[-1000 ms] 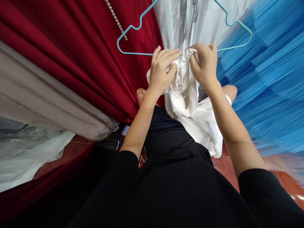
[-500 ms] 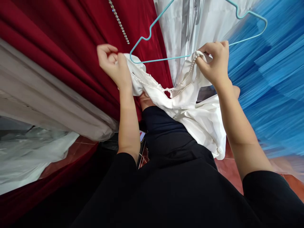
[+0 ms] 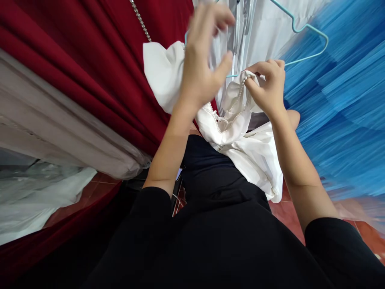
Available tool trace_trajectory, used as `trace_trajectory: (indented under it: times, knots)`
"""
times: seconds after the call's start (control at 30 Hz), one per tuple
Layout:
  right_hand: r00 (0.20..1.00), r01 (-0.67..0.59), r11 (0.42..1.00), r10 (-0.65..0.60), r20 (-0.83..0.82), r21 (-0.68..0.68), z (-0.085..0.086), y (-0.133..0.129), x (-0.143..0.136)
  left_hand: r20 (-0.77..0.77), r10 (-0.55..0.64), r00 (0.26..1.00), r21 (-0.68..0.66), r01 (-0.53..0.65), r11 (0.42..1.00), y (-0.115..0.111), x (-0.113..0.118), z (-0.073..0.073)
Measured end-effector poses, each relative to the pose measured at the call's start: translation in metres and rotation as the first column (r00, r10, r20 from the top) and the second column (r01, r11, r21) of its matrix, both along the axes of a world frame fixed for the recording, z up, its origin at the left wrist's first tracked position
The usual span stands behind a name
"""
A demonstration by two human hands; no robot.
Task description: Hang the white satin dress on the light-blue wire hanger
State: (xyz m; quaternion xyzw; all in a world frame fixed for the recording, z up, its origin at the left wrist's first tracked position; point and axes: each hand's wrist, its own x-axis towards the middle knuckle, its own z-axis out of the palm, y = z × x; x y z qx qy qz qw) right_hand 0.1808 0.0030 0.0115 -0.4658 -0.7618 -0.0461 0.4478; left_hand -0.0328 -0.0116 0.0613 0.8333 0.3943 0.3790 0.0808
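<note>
A white garment (image 3: 255, 154) with a beaded, pearl-like neckline drapes over my lap. My right hand (image 3: 267, 84) pinches its right shoulder beside the light blue hanger (image 3: 311, 30). My left hand (image 3: 201, 64) is raised in front of the hanger's left part, fingers apart and somewhat blurred, with nothing visible in them. Behind that hand, the garment's left shoulder (image 3: 164, 74) spreads out over the hanger's left end, which is mostly hidden by the hand and cloth.
A dark red curtain (image 3: 99, 60) with a sparkling strand (image 3: 140, 20) hangs ahead on the left. Blue tulle (image 3: 343, 108) fills the right side. Pale sheer fabric (image 3: 75, 124) hangs at left. Below are red floor tiles (image 3: 290, 216) and a partly hidden phone (image 3: 179, 174).
My left hand has let go of the garment's left shoulder and moved up and right. That shoulder now lies over the hanger's left end. My right hand keeps its pinch.
</note>
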Motion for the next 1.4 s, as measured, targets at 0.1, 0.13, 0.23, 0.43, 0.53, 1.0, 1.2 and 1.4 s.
trace_trajectory:
  times: [0.1,0.13,0.23,0.43,0.53,1.0,1.2,1.4]
  knots:
    - [1.0,-0.011,1.0,0.012,0.021,-0.023,-0.005,0.002,0.0,-0.059,-0.029,0.998,-0.01,0.028,1.0,-0.017,0.017,-0.024]
    - [0.999,-0.024,0.999,0.024,0.022,-0.022,-0.008,0.001,0.001,-0.069,-0.021,0.997,-0.015,0.02,1.0,-0.018,0.023,-0.03]
    - [0.994,-0.04,0.986,0.056,-0.099,0.16,-0.015,-0.003,0.013,-0.04,0.109,0.993,0.0,-0.109,0.994,-0.01,0.038,-0.042]
    - [0.903,0.347,0.784,-0.131,-0.409,0.515,0.003,0.006,0.081,-0.022,0.15,0.988,0.078,-0.147,0.986,0.01,0.038,-0.048]
    - [0.9,0.366,0.842,-0.211,-0.382,0.396,0.028,0.014,0.109,0.022,0.044,0.999,0.095,-0.045,0.994,0.013,0.027,-0.047]
    - [0.972,-0.2,0.902,0.233,-0.042,0.383,0.082,0.018,0.034,-0.002,0.074,0.997,0.114,-0.073,0.991,0.023,0.022,-0.055]
    - [0.953,-0.3,0.945,0.29,0.09,0.128,0.028,0.005,-0.019,0.058,0.115,0.992,0.149,-0.123,0.981,0.027,0.016,-0.065]
    - [0.992,-0.121,0.992,0.122,-0.024,0.037,-0.025,0.018,-0.017,0.277,0.162,0.947,0.403,-0.267,0.875,0.033,-0.003,-0.071]
